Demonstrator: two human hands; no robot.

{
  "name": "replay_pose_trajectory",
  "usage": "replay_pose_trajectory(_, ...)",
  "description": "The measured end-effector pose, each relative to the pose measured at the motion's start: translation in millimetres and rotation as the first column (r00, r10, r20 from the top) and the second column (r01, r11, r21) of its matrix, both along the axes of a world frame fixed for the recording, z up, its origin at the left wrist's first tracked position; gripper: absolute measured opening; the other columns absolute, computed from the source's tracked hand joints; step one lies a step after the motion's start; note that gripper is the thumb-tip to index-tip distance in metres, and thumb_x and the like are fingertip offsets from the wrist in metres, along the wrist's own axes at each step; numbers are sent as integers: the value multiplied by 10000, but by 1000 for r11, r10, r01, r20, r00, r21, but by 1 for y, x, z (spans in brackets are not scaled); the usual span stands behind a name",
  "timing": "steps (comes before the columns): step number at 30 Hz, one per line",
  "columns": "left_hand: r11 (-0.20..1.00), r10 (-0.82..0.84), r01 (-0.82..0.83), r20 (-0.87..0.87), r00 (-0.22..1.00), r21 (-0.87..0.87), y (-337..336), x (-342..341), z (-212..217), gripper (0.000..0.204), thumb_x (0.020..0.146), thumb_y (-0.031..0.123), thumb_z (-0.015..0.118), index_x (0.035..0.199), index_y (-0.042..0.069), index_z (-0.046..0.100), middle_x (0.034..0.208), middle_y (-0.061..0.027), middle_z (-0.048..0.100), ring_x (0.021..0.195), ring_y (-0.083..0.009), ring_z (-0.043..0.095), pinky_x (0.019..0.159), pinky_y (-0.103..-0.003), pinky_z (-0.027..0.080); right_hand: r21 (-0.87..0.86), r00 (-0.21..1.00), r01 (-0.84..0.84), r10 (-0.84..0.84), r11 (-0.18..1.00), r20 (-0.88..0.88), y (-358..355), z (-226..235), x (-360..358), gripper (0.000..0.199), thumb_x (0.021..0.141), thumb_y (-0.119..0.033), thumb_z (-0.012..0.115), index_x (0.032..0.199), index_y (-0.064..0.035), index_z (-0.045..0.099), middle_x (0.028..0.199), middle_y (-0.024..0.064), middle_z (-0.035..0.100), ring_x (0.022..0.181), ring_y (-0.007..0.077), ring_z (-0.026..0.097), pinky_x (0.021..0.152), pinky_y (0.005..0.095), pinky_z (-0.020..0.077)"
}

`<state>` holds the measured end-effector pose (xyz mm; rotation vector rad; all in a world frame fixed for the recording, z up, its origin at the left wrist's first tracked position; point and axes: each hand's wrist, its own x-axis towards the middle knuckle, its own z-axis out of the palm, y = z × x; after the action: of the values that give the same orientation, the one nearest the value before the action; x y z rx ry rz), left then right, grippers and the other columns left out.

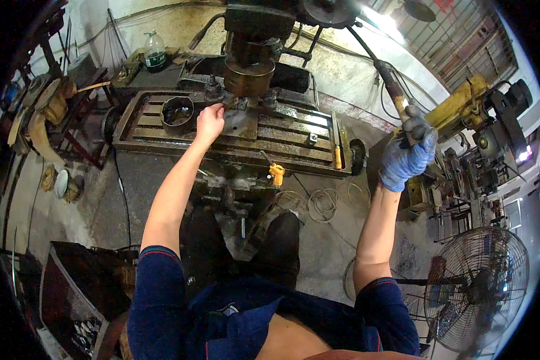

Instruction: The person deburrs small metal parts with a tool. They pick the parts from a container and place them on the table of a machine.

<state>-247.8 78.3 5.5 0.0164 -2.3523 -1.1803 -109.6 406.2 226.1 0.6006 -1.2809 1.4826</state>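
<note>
One round metal pot (180, 128) stands on the slotted machine table (294, 129), its dark contents unidentifiable; one clear bottle (155, 53), green below, stands behind. The gloved right hand (407, 157) is closed around one long lever (391, 83), right of the spindle head (249, 78). The bare left hand (210, 123), fingers curled, lies between pot and spindle head; whether it pinches anything cannot be told. One bin (72, 283), lower left, holds metal pieces too indistinct to count.
</note>
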Motion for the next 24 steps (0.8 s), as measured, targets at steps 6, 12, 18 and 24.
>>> replay_pose_trajectory(6, 996, -62, 58, 45, 997, 71, -14, 13, 1, 246, 820, 187, 529, 989, 36, 626, 852, -187, 629, 824, -328, 614, 719, -388, 479, 41, 999, -27, 28, 999, -24, -2, -9, -1, 361, 875, -306, 448, 628, -43, 456, 634, 74, 447, 858, 275, 531, 965, 510, 307)
replay_pose_trajectory(12, 991, -107, 104, 30, 994, 87, -54, 52, 25, 250, 846, 179, 506, 1017, 27, 605, 850, -181, 633, 780, -318, 618, 678, -390, 469, 29, 995, -86, 87, 996, -56, 7, -23, -6, 365, 844, -335, 505, 659, -20, 515, 664, 94, 522, 820, 251, 552, 920, 474, 344)
replay_pose_trajectory(18, 940, 246, -258, -81, 966, -224, -110, 65, 35, 229, 851, 202, 497, 1008, 73, 604, 828, -187, 626, 802, -356, 597, 686, -442, 463, 41, 1000, -14, 14, 999, 15, 1, -31, 0, 372, 867, -335, 472, 636, -42, 469, 643, 82, 491, 804, 257, 519, 900, 458, 331)
replay_pose_trajectory(24, 837, 264, -207, 42, 963, -506, -120, 72, 21, 326, 821, 218, 535, 1133, 123, 533, 897, -165, 622, 818, -359, 597, 707, -450, 477, 122, 998, -56, 57, 991, -6, 6, -40, -2, 375, 878, -321, 448, 607, -62, 434, 626, 77, 467, 804, 260, 491, 975, 498, 296)
